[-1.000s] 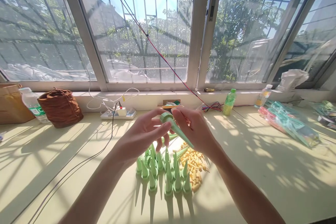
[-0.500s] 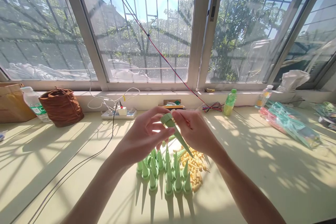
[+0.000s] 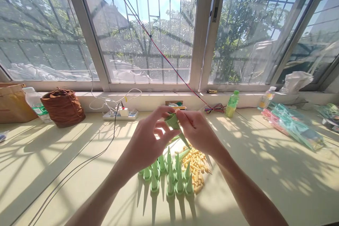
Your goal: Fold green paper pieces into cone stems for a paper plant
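Note:
My left hand (image 3: 150, 134) is closed round a pale green plastic cone (image 3: 172, 121), with thumb and fingers at its wide end. The cone is tilted, its open end up toward me and its tip pointing down to the right. At the cone's rim, my right hand (image 3: 198, 130) is pinched shut; whatever lies between its fingertips is hidden. Below both hands, several similar green cones (image 3: 170, 188) stand point-up on the table. Beside them on the right lies a heap of small yellow pieces (image 3: 197, 169), partly under more green cones lying flat.
A power strip (image 3: 131, 114) with cables sits at the back left, near a brown cloth bag (image 3: 63, 107) and a bottle (image 3: 38, 106). Back right are a green bottle (image 3: 232, 104), coiled wire (image 3: 215, 108) and plastic packets (image 3: 293, 125). Windows rise behind the table (image 3: 265, 169).
The cone in my left hand has turned so its open end faces me more, and it sits slightly lower. My right hand stays pinched at its rim.

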The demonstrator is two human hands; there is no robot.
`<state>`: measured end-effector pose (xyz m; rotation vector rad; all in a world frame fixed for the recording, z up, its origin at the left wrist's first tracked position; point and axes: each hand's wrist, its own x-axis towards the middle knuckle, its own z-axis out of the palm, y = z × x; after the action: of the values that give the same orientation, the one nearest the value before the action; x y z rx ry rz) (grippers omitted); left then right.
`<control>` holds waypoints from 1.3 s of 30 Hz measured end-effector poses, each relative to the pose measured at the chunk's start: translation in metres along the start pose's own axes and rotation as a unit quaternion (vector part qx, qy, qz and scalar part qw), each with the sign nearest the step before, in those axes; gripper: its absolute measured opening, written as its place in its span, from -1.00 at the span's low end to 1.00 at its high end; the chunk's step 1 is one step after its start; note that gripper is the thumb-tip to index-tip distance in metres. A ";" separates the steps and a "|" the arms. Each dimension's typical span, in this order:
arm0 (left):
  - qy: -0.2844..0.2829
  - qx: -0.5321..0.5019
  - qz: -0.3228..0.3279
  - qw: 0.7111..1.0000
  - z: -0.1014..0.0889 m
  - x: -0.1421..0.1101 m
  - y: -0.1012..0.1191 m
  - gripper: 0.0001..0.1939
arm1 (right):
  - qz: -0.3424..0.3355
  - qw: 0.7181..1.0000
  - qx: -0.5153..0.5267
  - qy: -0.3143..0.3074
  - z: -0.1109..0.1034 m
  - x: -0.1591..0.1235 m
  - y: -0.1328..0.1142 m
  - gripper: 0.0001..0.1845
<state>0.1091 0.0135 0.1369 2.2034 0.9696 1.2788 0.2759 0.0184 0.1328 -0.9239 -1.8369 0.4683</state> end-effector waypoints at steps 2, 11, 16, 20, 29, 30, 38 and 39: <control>0.010 0.038 0.023 0.999 0.001 0.000 0.000 -0.68 | 0.007 1.000 0.008 -0.006 -0.001 0.000 0.000 -0.49; 0.046 0.163 0.094 0.981 0.004 -0.003 -0.007 -0.65 | 0.011 1.000 -0.001 0.007 0.001 0.000 0.002 -0.47; 0.059 0.233 0.138 0.961 0.004 -0.006 -0.011 -0.62 | 0.020 1.000 -0.010 0.016 0.001 0.001 0.002 -0.45; 0.077 0.182 0.097 0.975 0.005 -0.002 -0.007 -0.65 | 0.026 0.999 0.012 0.045 0.002 0.002 0.006 -0.43; -0.127 -0.173 -0.161 0.963 -0.011 0.009 -0.006 -0.38 | -0.017 0.997 0.022 0.074 0.006 -0.001 0.005 -0.50; -0.173 -0.215 -0.177 0.945 -0.012 0.009 -0.004 -0.34 | -0.029 0.997 0.013 0.067 0.006 -0.002 0.004 -0.51; -0.205 -0.301 -0.176 0.915 -0.014 0.006 0.000 -0.49 | -0.065 0.997 0.025 0.023 0.005 -0.003 -0.003 -0.53; -0.207 -0.299 -0.170 0.916 -0.014 0.006 0.000 -0.49 | -0.066 0.997 0.024 0.026 0.005 -0.003 -0.003 -0.53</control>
<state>0.0987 0.0186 0.1473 1.6364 0.6398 0.7633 0.2713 0.0151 0.1308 -0.7693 -1.8180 0.4014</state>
